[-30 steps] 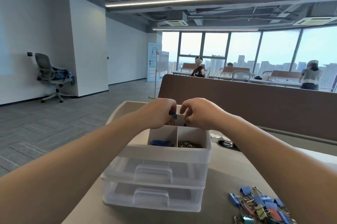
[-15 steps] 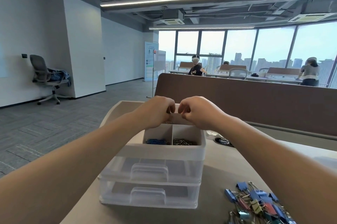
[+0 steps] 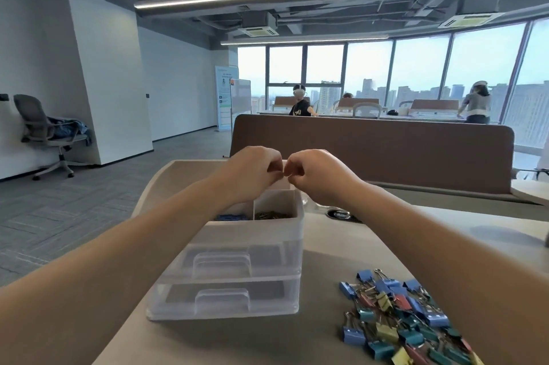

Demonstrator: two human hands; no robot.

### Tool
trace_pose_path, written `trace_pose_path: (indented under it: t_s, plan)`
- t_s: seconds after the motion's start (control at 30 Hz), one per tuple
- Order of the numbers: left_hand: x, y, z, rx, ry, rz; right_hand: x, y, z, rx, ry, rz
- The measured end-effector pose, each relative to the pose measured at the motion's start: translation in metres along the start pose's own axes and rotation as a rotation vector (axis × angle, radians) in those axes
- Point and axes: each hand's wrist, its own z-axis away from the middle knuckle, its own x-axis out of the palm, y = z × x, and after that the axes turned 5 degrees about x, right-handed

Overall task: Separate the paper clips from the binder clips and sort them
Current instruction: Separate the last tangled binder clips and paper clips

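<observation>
A translucent drawer organizer (image 3: pixel 237 290) stands on the grey desk. Its top tray holds blue clips (image 3: pixel 231 217) in the front left compartment and metal paper clips (image 3: pixel 273 215) in the front right one. My left hand (image 3: pixel 255 171) and my right hand (image 3: pixel 318 177) hover above the tray's back part, both with curled fingers. Their fingertips meet and pinch something small that is almost fully hidden. A pile of coloured binder clips (image 3: pixel 395 314) with wire clips mixed in lies on the desk at the lower right.
A brown partition (image 3: pixel 371 153) runs behind the desk. A round cable grommet (image 3: pixel 338 214) sits right of the organizer. The desk's curved edge (image 3: pixel 154 183) drops to carpet on the left. An office chair and people at desks are far off.
My hands have drawn closer together until the fingertips touch. The teal clip seen in my left fingers a second ago is now hidden.
</observation>
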Motion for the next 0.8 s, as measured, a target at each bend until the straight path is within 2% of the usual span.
trace_pose_path:
  t_s: [0.17, 0.33, 0.6, 0.8]
  plan:
    - [0.015, 0.053, 0.006, 0.053, 0.010, 0.063, -0.021, 0.027, 0.047, 0.086, -0.014, 0.045]
    - [0.043, 0.111, 0.018, 0.124, -0.045, 0.149, -0.031, 0.065, 0.110, 0.215, -0.111, 0.093]
    - [0.120, 0.157, 0.034, 0.150, -0.251, 0.150, -0.017, 0.119, 0.190, 0.367, -0.222, 0.126]
    - [0.157, 0.156, 0.048, 0.139, -0.499, 0.039, 0.010, 0.137, 0.209, 0.388, -0.274, 0.121]
